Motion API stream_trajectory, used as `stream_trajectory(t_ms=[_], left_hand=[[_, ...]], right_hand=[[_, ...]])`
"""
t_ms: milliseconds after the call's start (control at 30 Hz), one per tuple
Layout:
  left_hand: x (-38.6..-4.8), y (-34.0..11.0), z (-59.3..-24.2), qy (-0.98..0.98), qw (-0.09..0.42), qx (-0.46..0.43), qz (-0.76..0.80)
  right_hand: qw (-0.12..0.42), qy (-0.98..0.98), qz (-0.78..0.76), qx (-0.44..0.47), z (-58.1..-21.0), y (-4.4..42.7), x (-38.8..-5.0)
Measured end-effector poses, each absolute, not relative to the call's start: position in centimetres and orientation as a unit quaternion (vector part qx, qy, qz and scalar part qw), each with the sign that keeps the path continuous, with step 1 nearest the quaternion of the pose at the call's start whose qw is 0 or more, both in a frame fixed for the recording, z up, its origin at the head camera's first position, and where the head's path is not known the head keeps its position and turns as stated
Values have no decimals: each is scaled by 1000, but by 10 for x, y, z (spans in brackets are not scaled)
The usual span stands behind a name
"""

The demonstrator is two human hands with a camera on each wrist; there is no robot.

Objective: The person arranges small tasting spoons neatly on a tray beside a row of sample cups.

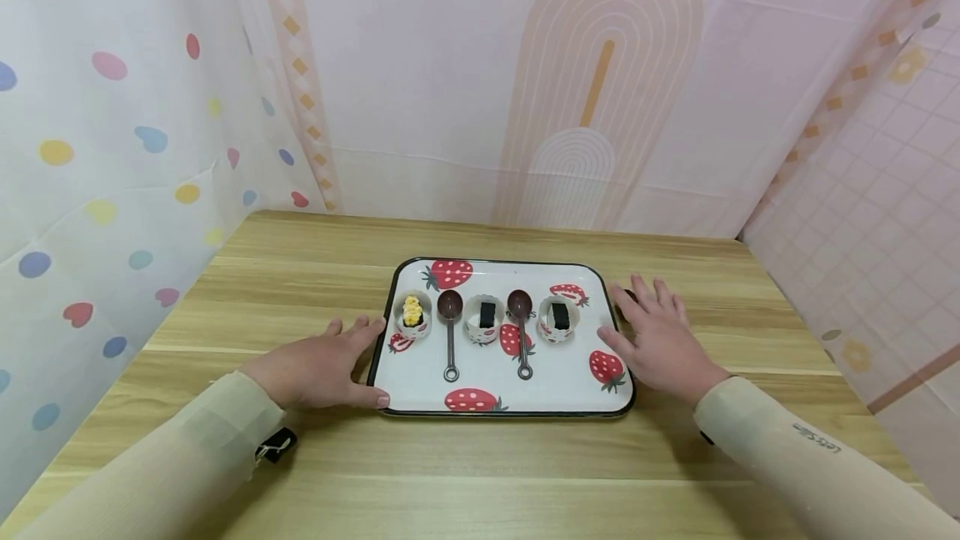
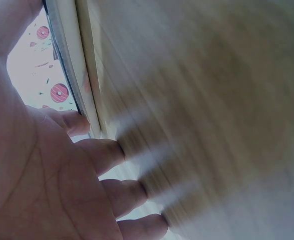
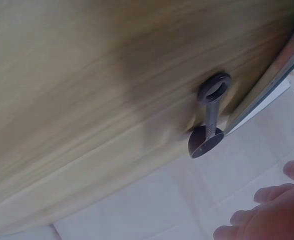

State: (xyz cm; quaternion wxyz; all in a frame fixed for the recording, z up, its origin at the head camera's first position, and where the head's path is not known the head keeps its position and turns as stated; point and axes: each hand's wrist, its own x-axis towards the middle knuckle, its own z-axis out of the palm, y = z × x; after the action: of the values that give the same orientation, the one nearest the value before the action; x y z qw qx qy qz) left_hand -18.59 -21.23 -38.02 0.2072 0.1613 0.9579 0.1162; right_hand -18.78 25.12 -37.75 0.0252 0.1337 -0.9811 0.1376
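A white strawberry-print tray (image 1: 435,394) with a dark rim lies on the table. My left hand (image 1: 322,365) is at its left edge, fingers spread and thumb at the near corner. Over the table by the tray's right edge, my right hand (image 1: 663,340) has its fingers extended and holds nothing. A brown scoop spoon (image 3: 212,107) lies beneath it, mostly hidden in the head view. On the tray, two more brown scoop spoons, a left one (image 1: 450,307) and a right one (image 1: 519,305), alternate with three paper cups.
The left cup holds a yellow-topped sushi piece (image 1: 412,312). Black-wrapped sushi pieces sit in the middle cup (image 1: 472,325) and the right cup (image 1: 546,327). A wooden table (image 1: 480,473) supports the tray. Patterned curtains (image 1: 420,107) border its back and sides.
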Motion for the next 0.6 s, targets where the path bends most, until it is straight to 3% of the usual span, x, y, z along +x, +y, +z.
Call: stream_trajectory(t_ms=[600], left_hand=[[-185,-212,-380,958,208,163,115]], right_hand=[[22,-985,126,118,-384,270,-185]])
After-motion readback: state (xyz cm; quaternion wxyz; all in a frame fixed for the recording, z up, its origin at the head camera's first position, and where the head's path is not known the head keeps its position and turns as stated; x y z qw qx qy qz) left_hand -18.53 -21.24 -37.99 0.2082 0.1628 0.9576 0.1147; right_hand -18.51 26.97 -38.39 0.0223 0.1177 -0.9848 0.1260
